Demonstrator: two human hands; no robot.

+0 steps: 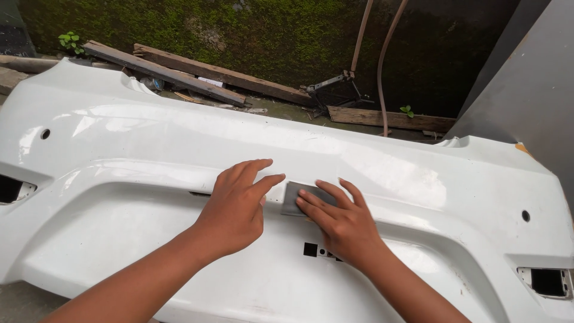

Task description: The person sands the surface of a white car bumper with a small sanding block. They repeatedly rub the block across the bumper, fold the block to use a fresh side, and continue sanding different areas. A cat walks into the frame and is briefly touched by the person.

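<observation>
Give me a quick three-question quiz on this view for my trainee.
1. True or false: the right hand presses a grey sanding sheet flat against the white bumper.
2. Which hand lies bare on the bumper beside the sheet? A) left hand B) right hand
3. What lies on the ground behind the bumper, against the mossy wall?

Key
1. True.
2. A.
3. Wooden planks.

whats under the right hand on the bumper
A grey sanding sheet lies flat on the white bumper under the right hand fingers. The part beneath the fingers is hidden. The left hand rests beside it.
</observation>
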